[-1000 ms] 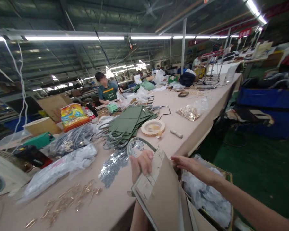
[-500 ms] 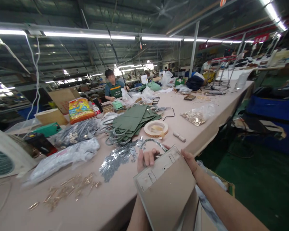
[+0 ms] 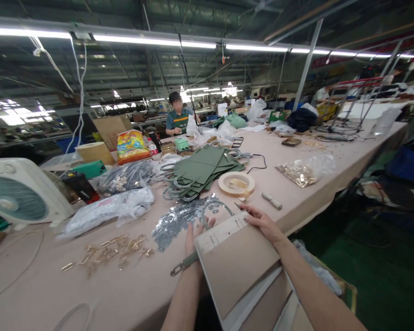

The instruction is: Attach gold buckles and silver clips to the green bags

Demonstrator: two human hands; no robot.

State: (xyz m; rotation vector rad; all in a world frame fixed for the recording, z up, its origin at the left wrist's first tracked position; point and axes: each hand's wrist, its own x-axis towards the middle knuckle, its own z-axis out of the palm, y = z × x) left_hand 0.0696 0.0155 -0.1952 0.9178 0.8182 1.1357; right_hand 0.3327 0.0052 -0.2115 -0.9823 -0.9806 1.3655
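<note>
Right hand (image 3: 263,225): fingers over the top edge of the kraft cardboard stack (image 3: 238,266), narrow grip on it, forearm coming in from lower right. Left hand (image 3: 197,237): fingers up and spread behind the stack's left edge, forearm nearly upright from the bottom; can't tell if it's gripping or just backing the stack. Stack is tilted, white-faced template sheet (image 3: 221,233) on top, held above the table edge. Green strap with a metal tip (image 3: 184,263) sticks out by the left wrist; wasn't visible in the previous frame. Grey rope handle (image 3: 215,208) and silver-grey scraps (image 3: 177,230) sit just past the left fingers. Beyond: green paper bags (image 3: 207,168), tape roll (image 3: 236,184). Versus previous frame: right hand sits further left along the top edge.
</note>
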